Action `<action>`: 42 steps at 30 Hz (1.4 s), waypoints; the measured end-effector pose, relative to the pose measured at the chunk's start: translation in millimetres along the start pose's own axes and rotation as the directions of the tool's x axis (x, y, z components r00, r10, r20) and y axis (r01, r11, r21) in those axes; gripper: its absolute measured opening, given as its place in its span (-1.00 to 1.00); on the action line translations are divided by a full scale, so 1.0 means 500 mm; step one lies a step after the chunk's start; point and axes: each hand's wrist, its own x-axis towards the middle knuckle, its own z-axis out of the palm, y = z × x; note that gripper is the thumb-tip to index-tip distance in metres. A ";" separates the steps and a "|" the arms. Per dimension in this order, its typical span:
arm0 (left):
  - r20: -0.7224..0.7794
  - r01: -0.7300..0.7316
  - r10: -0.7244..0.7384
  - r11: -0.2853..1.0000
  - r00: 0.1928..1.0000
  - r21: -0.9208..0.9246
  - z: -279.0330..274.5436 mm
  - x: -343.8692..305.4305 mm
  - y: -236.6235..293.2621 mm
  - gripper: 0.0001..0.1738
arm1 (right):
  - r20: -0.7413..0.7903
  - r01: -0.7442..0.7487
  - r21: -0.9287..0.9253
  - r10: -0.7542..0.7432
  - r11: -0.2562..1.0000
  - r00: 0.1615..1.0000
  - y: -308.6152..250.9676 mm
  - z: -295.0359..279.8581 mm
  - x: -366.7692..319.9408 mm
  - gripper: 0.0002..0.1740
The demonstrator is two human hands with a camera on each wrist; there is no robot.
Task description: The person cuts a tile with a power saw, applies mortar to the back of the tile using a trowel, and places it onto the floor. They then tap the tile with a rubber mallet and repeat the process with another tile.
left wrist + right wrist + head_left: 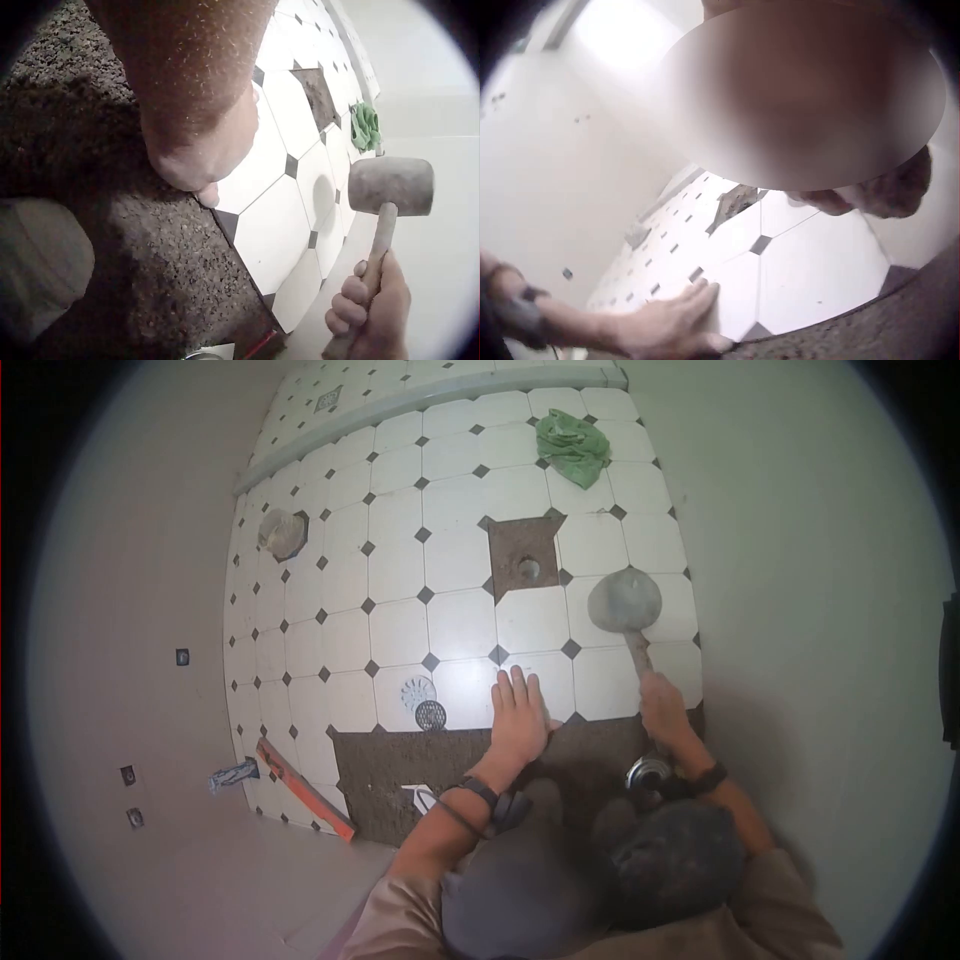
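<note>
My left hand (520, 716) lies flat on a white floor tile (535, 680) at the edge of the laid area, fingers straight and pointing away from me. In the left wrist view its thumb touches the tile's edge beside the bare, rough floor. My right hand (665, 710) grips the wooden handle of a rubber mallet (625, 600). The mallet's grey head is raised above the tiles, its shadow falling on them in the left wrist view. A blurred oval covers much of the right wrist view, where the left hand (667, 319) rests on the tiles.
A square gap (522, 550) with a round pipe opening interrupts the tiles. A green cloth (574, 448) lies beyond it. Two round drain grates (430, 715) sit left of my hand. An orange level (305, 790) lies by the left wall. Bare floor (380, 770) is near my knees.
</note>
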 end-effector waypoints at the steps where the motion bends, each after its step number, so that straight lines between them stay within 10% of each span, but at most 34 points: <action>1: 0.015 0.006 -0.006 1.000 1.000 0.001 -0.002 0.001 0.001 0.14 | -0.047 0.158 -0.071 -0.162 0.985 0.986 0.004 0.006 -0.003 -0.43; 4: -0.022 -0.012 0.013 1.000 1.000 0.020 -0.017 0.011 0.008 0.11 | 0.084 0.010 -0.040 -0.007 0.999 0.996 -0.009 -0.012 0.023 -0.80; 10: -0.067 -0.035 0.039 0.998 0.997 0.054 0.008 0.007 -0.003 0.12 | 0.095 0.239 -0.151 -0.227 0.959 0.969 0.017 -0.009 -0.018 -0.81; 13: -0.117 -0.046 0.055 0.996 0.992 0.077 0.012 0.010 -0.010 0.09 | -0.044 0.568 -0.267 -0.598 0.778 0.800 0.075 0.012 0.021 -0.66; 15: -0.111 -0.057 0.063 0.997 0.992 0.054 0.012 0.000 -0.015 0.03 | 0.039 0.140 0.018 -0.141 0.990 0.989 0.018 -0.011 0.002 -0.61; 18: -0.088 -0.045 0.048 0.998 0.995 0.036 -0.010 -0.004 -0.074 -0.08 | 0.175 -0.312 0.246 0.275 0.918 0.945 -0.062 -0.013 -0.022 -0.54; 22: -0.120 -0.025 0.041 0.991 0.992 0.133 -0.036 -0.029 -0.157 -0.20 | 0.213 -0.506 0.197 0.468 0.840 0.858 -0.145 -0.034 -0.043 -0.44; 25: -0.061 -0.091 0.103 0.982 0.993 0.164 -0.053 -0.015 -0.163 -0.21 | 0.048 -0.026 0.161 0.018 0.987 0.999 -0.031 -0.010 -0.064 -0.57; 27: -0.008 -0.114 0.118 0.976 0.993 0.186 -0.054 -0.007 -0.150 -0.19 | -0.130 0.366 -0.092 -0.376 0.926 0.917 0.063 0.023 -0.056 -0.66; 29: 0.026 -0.091 0.087 0.976 0.996 0.199 -0.065 -0.007 -0.151 -0.18 | -0.046 0.436 -0.225 -0.456 0.872 0.889 0.084 0.035 -0.051 -0.75; 31: 0.048 -0.076 0.067 0.971 0.997 0.227 -0.054 0.000 -0.145 -0.12 | 0.153 0.079 -0.024 -0.074 0.997 0.985 0.067 0.026 -0.053 -0.82; 35: 0.118 -0.027 0.001 0.976 0.993 0.215 -0.077 -0.001 -0.112 -0.10 | -0.154 0.225 -0.176 -0.253 0.958 0.955 0.113 0.011 -0.103 -0.72; 37: 0.049 -0.026 0.017 0.979 0.999 0.201 -0.057 -0.009 -0.119 -0.23 | -0.459 -0.076 -0.068 0.037 0.995 0.888 0.111 -0.008 -0.136 -0.66; 42: 0.005 -0.056 0.056 0.969 0.998 0.242 -0.032 -0.030 -0.122 -0.35 | -0.287 -0.313 -0.352 0.217 0.882 0.933 0.174 -0.030 -0.185 -0.70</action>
